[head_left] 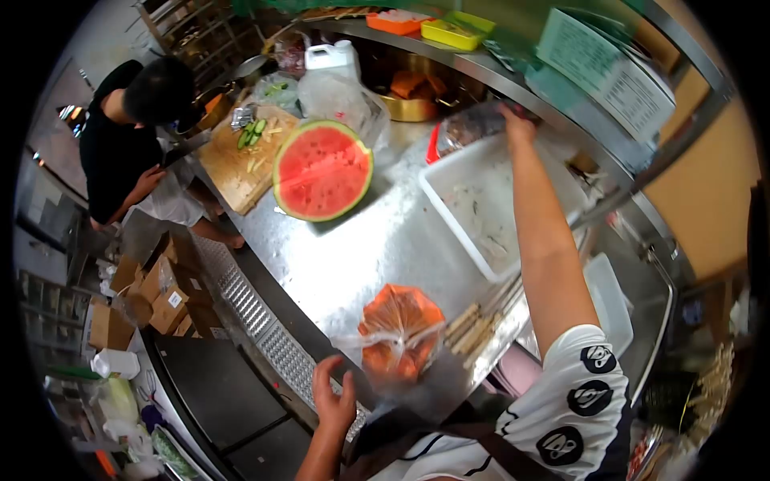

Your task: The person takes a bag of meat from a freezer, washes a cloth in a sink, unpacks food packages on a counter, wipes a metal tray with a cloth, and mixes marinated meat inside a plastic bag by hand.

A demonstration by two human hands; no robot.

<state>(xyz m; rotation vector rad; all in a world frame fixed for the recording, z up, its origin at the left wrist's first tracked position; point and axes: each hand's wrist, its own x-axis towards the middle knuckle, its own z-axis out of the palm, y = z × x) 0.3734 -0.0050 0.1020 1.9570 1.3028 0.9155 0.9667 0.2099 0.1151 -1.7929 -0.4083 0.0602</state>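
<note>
My right arm reaches across a white plastic tub (459, 215), and my right hand (519, 124) is closed on the end of a clear plastic bag with red on it (477, 127) at the tub's far edge. Dark contents show faintly through the plastic. My left hand (333, 394) is held low at the counter's near edge, fingers apart and holding nothing. Just right of it sits a knotted clear bag of orange-red food (401, 325). The tub has some residue on its bottom.
A cut watermelon half (323, 170) rests on the steel counter (321, 264) beside a cutting board (241, 180) with sliced cucumber. A person in black (128, 144) stands at the left holding a knife. Wooden sticks (473, 327) lie by the near edge. Cardboard boxes (172, 297) fill the floor.
</note>
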